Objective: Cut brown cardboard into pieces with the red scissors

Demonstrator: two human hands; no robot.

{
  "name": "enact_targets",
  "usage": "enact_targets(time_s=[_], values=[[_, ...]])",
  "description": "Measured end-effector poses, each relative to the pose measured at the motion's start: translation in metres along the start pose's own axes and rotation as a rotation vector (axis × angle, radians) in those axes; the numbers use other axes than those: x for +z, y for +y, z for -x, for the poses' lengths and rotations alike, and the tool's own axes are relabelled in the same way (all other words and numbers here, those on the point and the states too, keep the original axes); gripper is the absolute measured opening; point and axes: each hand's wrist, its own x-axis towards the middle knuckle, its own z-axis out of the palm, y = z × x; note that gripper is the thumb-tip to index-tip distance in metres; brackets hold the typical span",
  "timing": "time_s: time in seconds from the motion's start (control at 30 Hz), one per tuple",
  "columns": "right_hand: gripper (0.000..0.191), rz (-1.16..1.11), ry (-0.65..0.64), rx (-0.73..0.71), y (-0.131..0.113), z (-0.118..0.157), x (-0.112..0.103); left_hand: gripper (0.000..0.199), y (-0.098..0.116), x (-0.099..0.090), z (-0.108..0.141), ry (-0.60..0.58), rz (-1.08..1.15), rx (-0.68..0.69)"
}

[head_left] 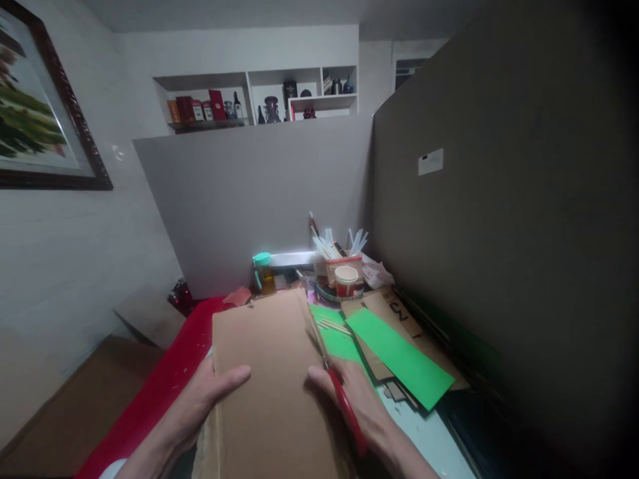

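Note:
A large piece of brown cardboard (264, 372) is held up in front of me, between both hands. My left hand (212, 392) grips its left edge, thumb lying on the front face and the other fingers hidden behind. At the right edge is my right hand (352, 396), its thumb tip against the cardboard. Red-handled scissors (345, 407) rest in that same hand, their blades pointing up along the cardboard's right edge.
Green sheets (399, 356), thin sticks (333, 326) and cardboard pieces (394, 313) lie to the right. Behind stand a box of white sticks (343, 266), a paper cup (346, 282) and a teal-lidded bottle (264, 274). Red cloth (164, 392) covers the left side; grey panels (269, 206) enclose the back and right.

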Motion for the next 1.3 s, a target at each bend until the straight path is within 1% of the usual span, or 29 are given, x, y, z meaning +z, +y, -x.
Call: enact_targets(time_s=[0.13,0.27,0.4,0.5,0.63,0.67,0.73,0.77,0.87,1.0,1.13,1.3], values=[[0.042,0.01,0.024,-0.029,0.012,-0.007,0.008,0.105,-0.002,-0.007,-0.003,0.026,-0.028,-0.03],[0.042,0.006,0.046,-0.037,0.021,-0.016,0.018,0.095,-0.002,-0.013,-0.004,0.049,-0.043,-0.038],[0.045,-0.006,0.074,-0.03,0.025,-0.02,0.024,0.089,-0.002,-0.014,-0.006,0.042,-0.053,-0.035],[0.042,-0.019,0.066,-0.029,0.021,-0.019,0.021,0.094,-0.003,-0.015,-0.007,0.032,-0.027,-0.027],[0.037,-0.055,0.035,-0.012,0.009,-0.014,0.009,0.098,-0.006,-0.011,-0.005,-0.026,0.006,-0.027],[0.042,-0.069,0.027,-0.005,0.006,-0.012,0.006,0.097,-0.006,-0.008,-0.004,-0.039,0.002,-0.029],[0.057,-0.093,0.007,0.003,0.0,-0.01,-0.001,0.096,-0.006,-0.002,-0.002,-0.05,-0.011,-0.027],[0.06,-0.098,0.002,0.002,-0.002,-0.009,-0.004,0.097,-0.005,0.001,-0.001,-0.048,-0.013,-0.025],[0.054,-0.081,0.016,-0.009,-0.002,-0.008,-0.008,0.097,-0.005,0.007,-0.001,-0.036,-0.016,-0.032],[0.043,-0.033,0.056,-0.033,0.006,-0.008,-0.004,0.09,-0.006,0.006,-0.005,-0.039,-0.037,-0.048],[0.043,-0.015,0.059,-0.074,0.014,-0.011,0.003,0.086,-0.006,0.003,-0.008,-0.016,-0.051,-0.059],[0.046,0.014,0.072,-0.061,0.024,-0.023,0.014,0.084,-0.005,-0.001,-0.008,0.054,-0.079,-0.071]])
